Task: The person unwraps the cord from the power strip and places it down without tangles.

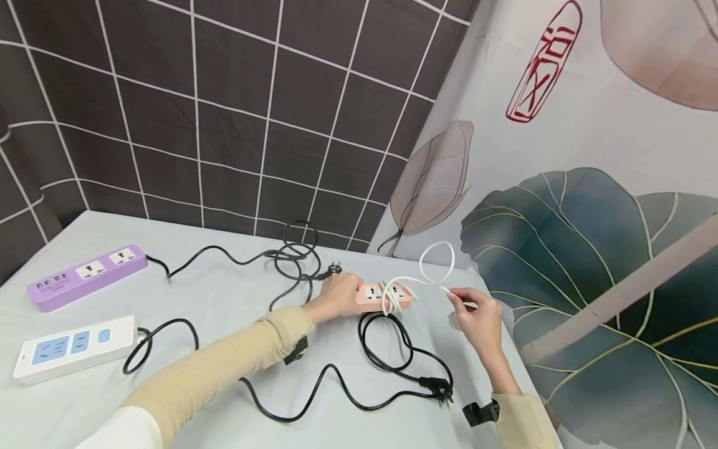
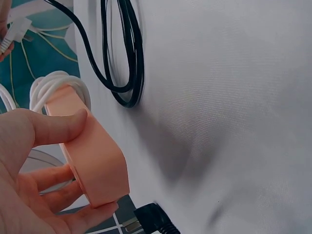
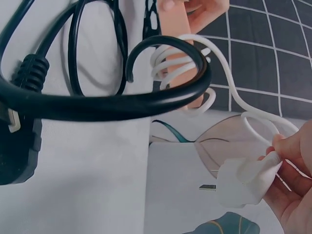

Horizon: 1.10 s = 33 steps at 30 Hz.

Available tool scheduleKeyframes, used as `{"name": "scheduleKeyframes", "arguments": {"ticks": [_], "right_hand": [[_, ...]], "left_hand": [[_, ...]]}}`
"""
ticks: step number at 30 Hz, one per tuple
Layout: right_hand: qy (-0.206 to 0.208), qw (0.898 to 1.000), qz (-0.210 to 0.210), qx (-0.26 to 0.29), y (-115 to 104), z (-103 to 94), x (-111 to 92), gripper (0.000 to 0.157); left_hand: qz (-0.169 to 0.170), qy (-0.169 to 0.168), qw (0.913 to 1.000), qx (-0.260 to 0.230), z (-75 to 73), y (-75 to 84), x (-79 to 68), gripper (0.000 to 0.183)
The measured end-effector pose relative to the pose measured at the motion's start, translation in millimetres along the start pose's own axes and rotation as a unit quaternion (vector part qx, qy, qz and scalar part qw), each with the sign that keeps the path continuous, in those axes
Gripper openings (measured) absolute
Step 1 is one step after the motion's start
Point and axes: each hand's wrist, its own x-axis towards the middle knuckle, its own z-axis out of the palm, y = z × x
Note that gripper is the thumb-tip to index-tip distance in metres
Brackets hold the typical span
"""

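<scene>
My left hand (image 1: 339, 294) grips the end of a small peach power strip (image 2: 100, 161), thumb on one side and fingers curled round the other. White cord (image 3: 229, 73) is wound in several turns around the strip's far end, and a loose loop of it rises toward the right. At the right side of the table, my right hand (image 1: 479, 318) pinches the cord's white plug (image 3: 239, 183) by its neck between thumb and fingers. In the head view the fingers mostly hide that plug.
A purple power strip (image 1: 86, 277) and a white power strip (image 1: 78, 349) lie at the left. Black cords spread over the table (image 1: 224, 287). One black plug (image 1: 437, 386) lies at the front right; another black plug (image 1: 332, 269) sits just behind my left hand.
</scene>
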Motion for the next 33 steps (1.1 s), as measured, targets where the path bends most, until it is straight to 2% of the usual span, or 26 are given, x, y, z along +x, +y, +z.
{"name": "scheduleKeyframes", "arguments": {"ticks": [8, 15, 24, 33], "right_hand": [[0.009, 1.000, -0.011, 0.002, -4, -3.5, -4, 0.006], [0.020, 1.000, -0.010, 0.006, -3, -5.9, -7, 0.006], [0.022, 0.999, 0.023, 0.007, 10, -9.4, -14, 0.007], [0.031, 0.999, 0.043, 0.003, 20, -14.1, -25, 0.007]], "left_hand": [[-0.013, 0.012, 0.9998, -0.005, -0.3, -3.0, 1.7, 0.046], [-0.028, 0.028, 0.9992, 0.003, 0.0, -7.1, 4.8, 0.040], [-0.042, 0.046, 0.9978, -0.023, -1.1, -8.7, 5.3, 0.049], [-0.045, 0.046, 0.9979, -0.005, -2.7, -11.1, 6.0, 0.046]]}}
